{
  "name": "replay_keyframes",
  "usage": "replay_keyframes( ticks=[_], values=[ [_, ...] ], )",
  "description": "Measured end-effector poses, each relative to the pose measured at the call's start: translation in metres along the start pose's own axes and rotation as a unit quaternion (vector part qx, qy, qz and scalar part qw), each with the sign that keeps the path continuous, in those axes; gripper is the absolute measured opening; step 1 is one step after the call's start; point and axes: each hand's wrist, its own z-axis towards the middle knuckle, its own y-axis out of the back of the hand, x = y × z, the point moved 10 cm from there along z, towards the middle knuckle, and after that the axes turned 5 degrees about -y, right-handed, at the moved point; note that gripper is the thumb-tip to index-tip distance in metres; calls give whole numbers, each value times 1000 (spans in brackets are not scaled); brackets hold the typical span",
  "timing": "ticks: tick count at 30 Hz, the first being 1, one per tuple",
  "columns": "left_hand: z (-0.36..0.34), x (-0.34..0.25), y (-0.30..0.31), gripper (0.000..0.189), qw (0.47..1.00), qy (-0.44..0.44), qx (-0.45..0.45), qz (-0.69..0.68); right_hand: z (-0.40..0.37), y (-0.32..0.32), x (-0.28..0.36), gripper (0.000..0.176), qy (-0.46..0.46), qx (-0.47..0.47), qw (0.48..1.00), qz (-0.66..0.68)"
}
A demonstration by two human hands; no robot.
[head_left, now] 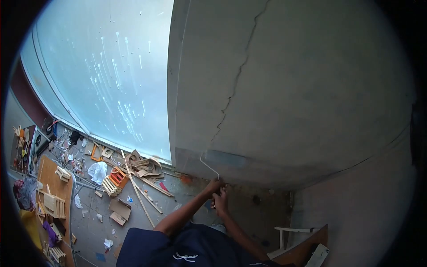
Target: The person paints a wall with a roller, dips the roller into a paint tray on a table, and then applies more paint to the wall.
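Gripping the paint roller (224,158) with left hand (214,185) and right hand (221,201) closed round its handle, hold it flat on the wall (289,111), with even pressure.

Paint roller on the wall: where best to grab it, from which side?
Grip the paint roller by its handle, from below: it rests on the wall, and the bent wire runs down to where left hand and right hand clasp it.
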Motion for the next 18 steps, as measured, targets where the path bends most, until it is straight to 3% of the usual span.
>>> replay_keyframes(
  ticks=[3,5,7,10,13,16,18],
  values=[
    [-19,-32,-6,12,1000,-7,-14,27,-4,0,-4,38,-15,-4,1000,4],
    [9,-8,7,11,950,-140,50,275,22,-2,-27,34,-45,-12,998,29],
    [-1,7,16,14,992,79,-30,94,16,-2,-25,30,-52,6,998,41],
    [-21,-29,-5,16,998,27,-32,40,1,-3,-4,28,-21,24,998,52],
    [-14,-13,0,13,997,63,-20,41,8,-1,-12,30,-35,23,997,70],
    [-13,-23,-6,11,994,11,9,112,10,1,-9,33,-62,40,992,102],
    [-6,-15,-8,14,999,9,-3,52,-15,7,8,32,-41,31,994,94]
  ],
)
